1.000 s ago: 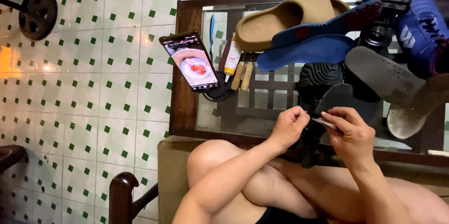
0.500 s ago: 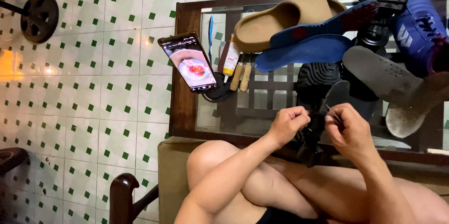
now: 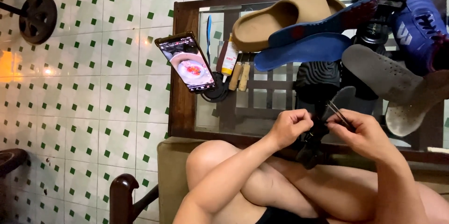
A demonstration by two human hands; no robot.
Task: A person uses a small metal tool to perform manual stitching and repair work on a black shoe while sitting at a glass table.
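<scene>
You are working on a black shoe piece [image 3: 314, 139] at the near edge of the glass table [image 3: 273, 107].
Your left hand [image 3: 291, 127] is pinching it; your right hand [image 3: 362, 132] is pinching thin metal tweezers [image 3: 337, 114] beside it.

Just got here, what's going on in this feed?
A seated person works on a black shoe part held over the lap. The left hand pinches it, and the right hand holds thin tweezers against it. On the glass table ahead lie insoles, a tan slide and a propped phone.
</scene>
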